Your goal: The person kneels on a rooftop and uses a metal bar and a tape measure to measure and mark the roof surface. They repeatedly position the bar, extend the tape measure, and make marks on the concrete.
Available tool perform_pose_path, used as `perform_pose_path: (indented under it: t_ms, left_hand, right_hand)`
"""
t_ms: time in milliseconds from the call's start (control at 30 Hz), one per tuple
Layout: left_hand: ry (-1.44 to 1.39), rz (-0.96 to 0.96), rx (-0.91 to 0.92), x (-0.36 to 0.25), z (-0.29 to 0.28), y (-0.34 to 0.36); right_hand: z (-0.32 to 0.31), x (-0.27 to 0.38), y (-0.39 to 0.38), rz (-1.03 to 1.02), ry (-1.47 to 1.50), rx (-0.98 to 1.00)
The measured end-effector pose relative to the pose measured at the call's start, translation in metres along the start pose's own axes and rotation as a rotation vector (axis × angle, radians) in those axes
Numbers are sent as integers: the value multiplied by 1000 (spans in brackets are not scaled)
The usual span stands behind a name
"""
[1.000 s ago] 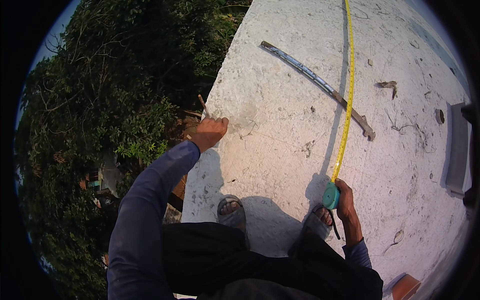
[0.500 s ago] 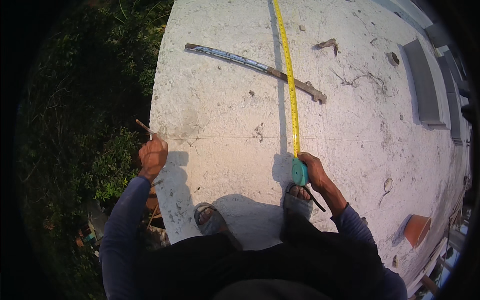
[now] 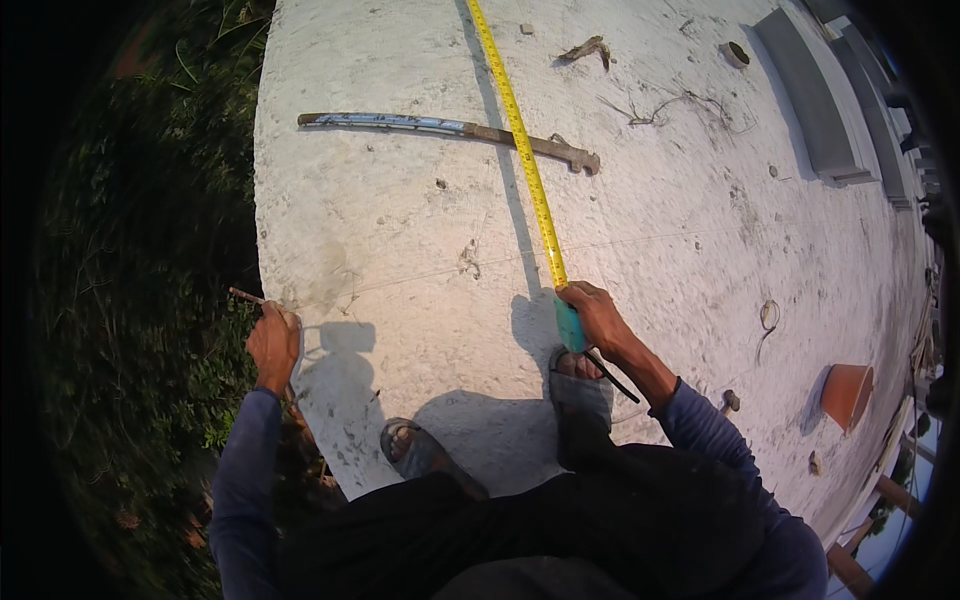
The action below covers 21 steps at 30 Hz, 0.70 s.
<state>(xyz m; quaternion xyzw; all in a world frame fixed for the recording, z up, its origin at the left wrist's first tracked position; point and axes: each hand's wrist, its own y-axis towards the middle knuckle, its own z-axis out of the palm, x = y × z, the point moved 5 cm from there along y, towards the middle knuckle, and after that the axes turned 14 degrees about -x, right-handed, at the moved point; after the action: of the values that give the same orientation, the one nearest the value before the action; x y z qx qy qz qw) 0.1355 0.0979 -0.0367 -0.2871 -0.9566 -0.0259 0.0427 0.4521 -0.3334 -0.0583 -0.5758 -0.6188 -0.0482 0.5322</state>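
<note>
My left hand grips a thin reddish stick at the left edge of the white concrete slab. A thin line runs across the slab from near that hand. My right hand is closed on a teal tape measure case, with a black strap hanging below. Its yellow blade stretches away to the top of the view. It crosses over a long metal bar with a blue-wrapped grip and a hooked head. My sandalled feet stand apart below the hands.
Dark foliage lies beyond the left edge. Grey blocks line the upper right, near a short pipe piece. A terracotta pot and small debris lie at the right. Dry twigs are scattered on the slab.
The view has swung, shifting the bar, tape and blocks leftward and upward. My left hand has moved down and left along the slab edge; my right hand still holds the tape case, now further left in view.
</note>
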Motion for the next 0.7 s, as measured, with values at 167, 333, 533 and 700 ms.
perform_pose_path:
  t_ms: [167,333,533,700]
  left_hand:
    - [128,54,-29,-2,-5,2]
    - [7,9,-42,6,-7,2]
    - [-198,-65,-172,33,3,4]
    - [-870,-346,106,52,29,5]
  right_hand:
    - [3,1,0,3,53,-9]
    - [3,2,-7,134,37,25]
    - [3,7,-8,111,35,11]
    - [5,4,-5,31,13,0]
